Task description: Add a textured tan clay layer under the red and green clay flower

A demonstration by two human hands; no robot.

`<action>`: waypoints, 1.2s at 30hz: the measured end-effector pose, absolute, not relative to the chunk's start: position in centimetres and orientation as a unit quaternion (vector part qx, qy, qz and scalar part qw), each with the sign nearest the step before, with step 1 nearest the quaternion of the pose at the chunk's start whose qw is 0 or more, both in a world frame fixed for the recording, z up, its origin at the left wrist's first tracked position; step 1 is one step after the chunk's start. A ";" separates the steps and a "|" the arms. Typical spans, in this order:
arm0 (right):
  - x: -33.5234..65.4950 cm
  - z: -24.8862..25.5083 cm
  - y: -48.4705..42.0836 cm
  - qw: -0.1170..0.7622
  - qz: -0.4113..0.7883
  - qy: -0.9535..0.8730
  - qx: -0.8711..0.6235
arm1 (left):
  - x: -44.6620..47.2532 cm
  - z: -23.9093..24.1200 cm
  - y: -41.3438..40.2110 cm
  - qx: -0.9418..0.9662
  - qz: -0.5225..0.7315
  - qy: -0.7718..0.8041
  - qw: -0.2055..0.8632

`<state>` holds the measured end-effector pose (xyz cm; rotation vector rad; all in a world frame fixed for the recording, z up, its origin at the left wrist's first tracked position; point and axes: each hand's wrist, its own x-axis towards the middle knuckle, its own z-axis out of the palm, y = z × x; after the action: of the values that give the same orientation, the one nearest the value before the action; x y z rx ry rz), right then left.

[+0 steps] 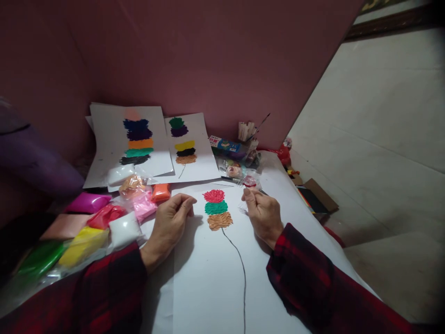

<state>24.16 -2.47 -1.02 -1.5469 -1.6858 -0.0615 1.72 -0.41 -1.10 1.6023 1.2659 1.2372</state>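
Observation:
My left hand (174,218) is closed, thumb pressed against curled fingers, at the left of the sheet; whatever it may pinch is hidden. My right hand (262,213) is closed at the sheet's right side, and a thin dark stick (263,191) pokes out behind its knuckles. Between both hands lies a white paper (205,278) bearing textured clay patches: red (214,196), green (216,207) and light brown (219,221). A drawn dark line (243,264) curves down from the brown patch. Faint grey marks (243,209) show near my right fingertips.
Bags of coloured clay (125,229) crowd the left side. Behind stand two sheets with stacked colour bands, a larger one (104,139) and a smaller one (205,157). Plastic packets (232,168), a holder of sticks (246,131) and a brush (263,121) sit by the wall.

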 end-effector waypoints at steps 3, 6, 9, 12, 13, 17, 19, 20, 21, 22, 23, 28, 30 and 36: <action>24.1 -1.2 -2.4 0.398 -0.050 -0.669 -0.625 | 1.9 -1.2 -0.5 0.613 0.470 0.490 0.404; 24.2 -1.3 -2.3 0.384 -0.076 -0.668 -0.632 | 2.0 -1.2 -0.4 0.608 0.454 0.498 0.420; 24.3 -1.3 -2.2 0.371 -0.082 -0.667 -0.641 | 2.1 -1.1 -0.3 0.614 0.438 0.506 0.418; 24.2 -1.3 -2.3 0.423 -0.033 -0.665 -0.614 | 2.0 -1.2 -0.3 0.618 0.430 0.508 0.419; 24.0 -1.3 -2.3 0.450 0.003 -0.666 -0.595 | 2.0 -1.2 -0.3 0.620 0.428 0.508 0.417; 23.3 -1.4 -2.7 0.504 0.188 -0.650 -0.537 | 2.0 -1.2 -0.2 0.631 0.419 0.509 0.408; 23.1 -1.5 -2.8 0.503 0.236 -0.634 -0.539 | 2.1 -1.2 -0.1 0.635 0.417 0.509 0.405; 23.0 -1.6 -2.8 0.502 0.251 -0.626 -0.542 | 2.1 -1.2 -0.1 0.637 0.417 0.508 0.403; 23.0 -1.6 -2.8 0.504 0.266 -0.616 -0.543 | 2.1 -1.2 -0.1 0.638 0.417 0.508 0.402; 23.0 -1.6 -2.8 0.510 0.284 -0.605 -0.541 | 2.1 -1.2 -0.1 0.639 0.417 0.508 0.400; 23.0 -1.6 -2.7 0.517 0.304 -0.594 -0.537 | 2.1 -1.2 -0.1 0.641 0.417 0.506 0.399; 22.8 -1.6 -2.7 0.534 0.365 -0.567 -0.510 | 2.1 -1.4 0.0 0.645 0.417 0.499 0.401; 22.8 -1.8 -2.8 0.544 0.356 -0.567 -0.506 | 2.1 -1.3 0.0 0.646 0.414 0.500 0.402; 23.2 -1.7 -2.6 0.561 0.183 -0.629 -0.506 | 2.0 -1.2 0.0 0.649 0.400 0.503 0.407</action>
<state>23.19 -2.57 -1.71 -1.1914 -1.4819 0.4302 2.05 -0.02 -1.17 1.6357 1.2690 1.0074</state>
